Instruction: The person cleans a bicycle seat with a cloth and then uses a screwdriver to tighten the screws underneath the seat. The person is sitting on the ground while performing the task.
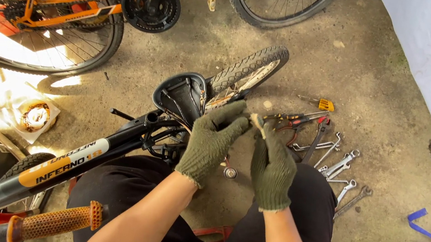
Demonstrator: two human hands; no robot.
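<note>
Two gloved hands over an upturned black bicycle frame (81,155): left hand (213,137) and right hand (272,165), fingers narrowed, pinching between them a small pale object (256,122), kind indiscernible; black saddle (182,96) at ten o'clock of it, spanners (341,167) at three to four o'clock.

Only one cam, on my head, looking steeply down past my knees at the concrete floor (314,56). Close range: my forearms enter from the bottom edge, gloved hands sit mid-frame. Top of view reaches the bike wheels (43,29) ahead; no 2nd view to overlap.
</note>
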